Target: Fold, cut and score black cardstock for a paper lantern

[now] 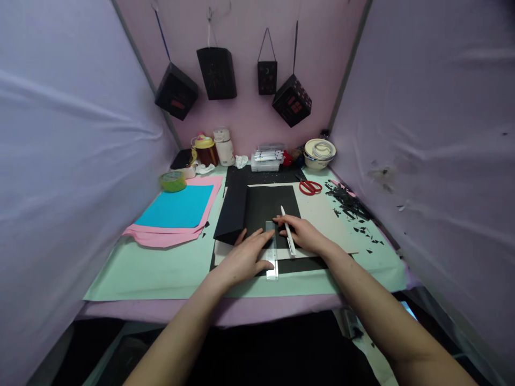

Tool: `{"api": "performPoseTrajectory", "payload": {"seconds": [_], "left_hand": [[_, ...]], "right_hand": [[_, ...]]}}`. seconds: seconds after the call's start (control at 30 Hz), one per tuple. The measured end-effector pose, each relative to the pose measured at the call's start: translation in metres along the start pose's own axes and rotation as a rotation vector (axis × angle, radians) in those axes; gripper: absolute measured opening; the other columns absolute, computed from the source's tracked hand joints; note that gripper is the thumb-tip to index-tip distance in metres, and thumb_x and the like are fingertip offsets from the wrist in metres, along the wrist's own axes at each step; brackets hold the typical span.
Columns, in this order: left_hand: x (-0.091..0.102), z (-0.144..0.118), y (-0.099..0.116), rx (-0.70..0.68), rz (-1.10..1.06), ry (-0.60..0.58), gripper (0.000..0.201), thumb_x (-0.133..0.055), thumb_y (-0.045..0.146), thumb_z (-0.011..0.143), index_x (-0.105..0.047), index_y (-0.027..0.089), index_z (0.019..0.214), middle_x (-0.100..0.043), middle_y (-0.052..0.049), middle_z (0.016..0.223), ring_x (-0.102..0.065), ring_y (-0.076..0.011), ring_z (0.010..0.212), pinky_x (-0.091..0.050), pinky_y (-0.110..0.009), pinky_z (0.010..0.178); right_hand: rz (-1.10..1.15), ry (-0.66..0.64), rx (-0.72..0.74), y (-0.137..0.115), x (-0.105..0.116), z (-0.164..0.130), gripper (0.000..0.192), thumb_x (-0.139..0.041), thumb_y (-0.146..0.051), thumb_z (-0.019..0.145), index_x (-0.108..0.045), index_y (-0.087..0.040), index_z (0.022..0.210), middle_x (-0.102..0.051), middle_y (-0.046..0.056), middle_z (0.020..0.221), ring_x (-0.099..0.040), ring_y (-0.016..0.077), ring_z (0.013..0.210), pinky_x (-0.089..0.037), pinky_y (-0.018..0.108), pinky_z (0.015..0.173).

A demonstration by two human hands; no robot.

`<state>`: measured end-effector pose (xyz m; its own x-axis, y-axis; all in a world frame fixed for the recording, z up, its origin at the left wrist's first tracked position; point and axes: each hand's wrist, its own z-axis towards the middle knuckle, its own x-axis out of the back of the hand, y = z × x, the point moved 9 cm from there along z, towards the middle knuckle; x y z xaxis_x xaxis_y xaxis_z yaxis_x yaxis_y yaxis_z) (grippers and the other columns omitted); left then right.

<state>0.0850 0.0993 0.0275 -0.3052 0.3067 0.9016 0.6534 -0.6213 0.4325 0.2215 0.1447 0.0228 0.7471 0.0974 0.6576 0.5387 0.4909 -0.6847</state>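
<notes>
Head view: left hand (246, 257) flat on ruler (272, 252); right hand (303, 236) grips pen (287, 229)

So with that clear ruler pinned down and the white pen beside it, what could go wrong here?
1. The left hand presses only one side of the clear ruler, so it might pivot on the black paper and skew the line.
2. The white pen in the right hand runs close to the left fingertips, which may get nicked or marked.

black paper (270, 206), red scissors (309, 187), cyan sheet (177, 206), pink sheets (161, 236)
</notes>
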Motion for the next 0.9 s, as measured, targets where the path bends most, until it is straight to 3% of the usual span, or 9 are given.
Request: {"api": "performPoseTrajectory", "payload": {"seconds": [0.33,0.9], "left_hand": [[-0.0031,-0.0017,0.0037,-0.019,-0.031,0.086,0.077,-0.064,0.046,0.081,-0.024,0.028,0.145,-0.034,-0.005,0.15,-0.023,-0.0219,0.141,-0.012,-0.044,0.115],[-0.0021,-0.0024,0.0044,-0.002,-0.026,0.09,0.073,-0.063,0.044,0.082,-0.028,0.027,0.144,-0.037,-0.007,0.148,-0.024,-0.0226,0.14,-0.012,-0.046,0.115]], "right_hand": [[0.05,0.005,-0.043,0.0054,-0.0009,-0.0008,0.022,-0.061,-0.019,0.082,-0.06,-0.026,0.103,-0.064,0.005,0.121,-0.056,0.022,0.118,-0.045,0.041,0.098],[0.043,0.006,-0.029,0.0046,-0.0008,-0.0009,0.024,-0.06,-0.019,0.082,-0.06,-0.025,0.105,-0.064,0.006,0.121,-0.056,0.0218,0.117,-0.045,0.041,0.098]]}}
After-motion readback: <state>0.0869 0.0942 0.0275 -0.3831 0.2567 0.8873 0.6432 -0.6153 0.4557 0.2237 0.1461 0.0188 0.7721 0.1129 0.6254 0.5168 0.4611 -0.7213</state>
